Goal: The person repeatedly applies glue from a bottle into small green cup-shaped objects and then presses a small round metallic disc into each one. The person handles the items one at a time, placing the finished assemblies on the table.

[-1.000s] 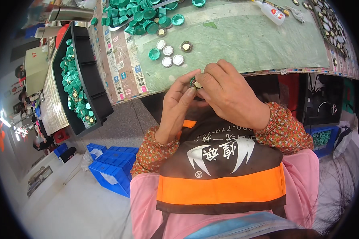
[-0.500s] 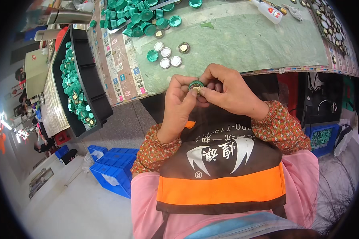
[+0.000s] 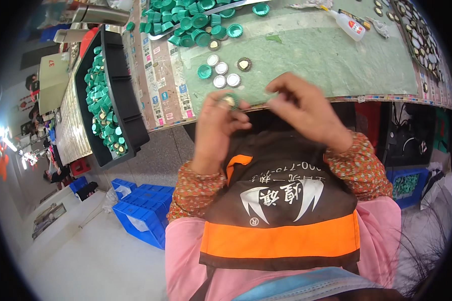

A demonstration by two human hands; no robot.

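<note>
At the table's front edge my left hand (image 3: 216, 120) is closed on a small green fluted cup (image 3: 231, 100) with a cream-coloured piece in it. My right hand (image 3: 304, 108) is apart from it, to the right, its fingers bent and slightly blurred, with nothing visible between them. Beyond my left hand lie several white round fluted caps (image 3: 233, 80) and a loose green cup (image 3: 204, 71). Beside them sits a dark fluted cap (image 3: 244, 64) with a cream centre. Another dark cap (image 3: 214, 45) lies near the pile of green cups (image 3: 186, 20).
A black tray (image 3: 118, 95) of green cups stands at the left. A white glue bottle (image 3: 350, 26) lies at the far right of the green-covered table (image 3: 311, 60), near a tray (image 3: 419, 42) of dark and pale caps. Blue crates (image 3: 145, 210) stand on the floor at left.
My hands have parted. The left has moved left with the green cup, and the right has let go and drawn to the right. The view has shifted slightly.
</note>
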